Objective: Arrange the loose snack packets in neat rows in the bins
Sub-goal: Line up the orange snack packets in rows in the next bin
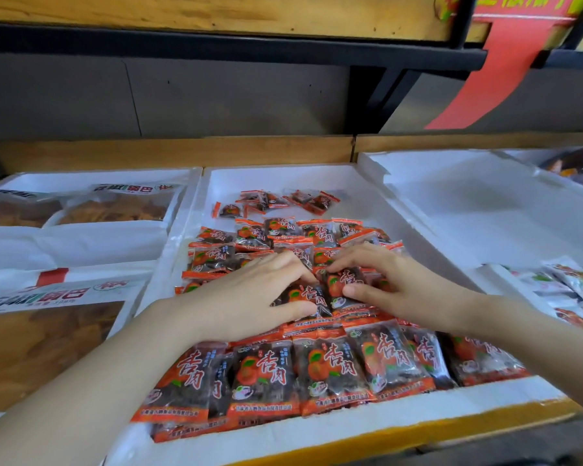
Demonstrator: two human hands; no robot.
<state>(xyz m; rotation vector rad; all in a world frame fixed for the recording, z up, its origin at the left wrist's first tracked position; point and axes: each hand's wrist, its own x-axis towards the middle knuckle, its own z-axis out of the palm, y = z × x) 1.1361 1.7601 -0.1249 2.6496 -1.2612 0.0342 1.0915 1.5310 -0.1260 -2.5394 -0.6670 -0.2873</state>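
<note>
Two pinches going in the middle bin (283, 178); left grip (246, 297) clamped on one packet (305, 295), right grip (398, 284) on its neighbour (345, 280) at three o'clock; slick film, so a hasty shove could buckle the front row (317, 375) at six; strays (270, 201) wait at twelve.

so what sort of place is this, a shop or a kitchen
Most likely a shop's loose-snack display: white foam bins side by side in a wooden frame, one holding identical orange packets, and a red paper sign hanging off the shelf above.
</note>
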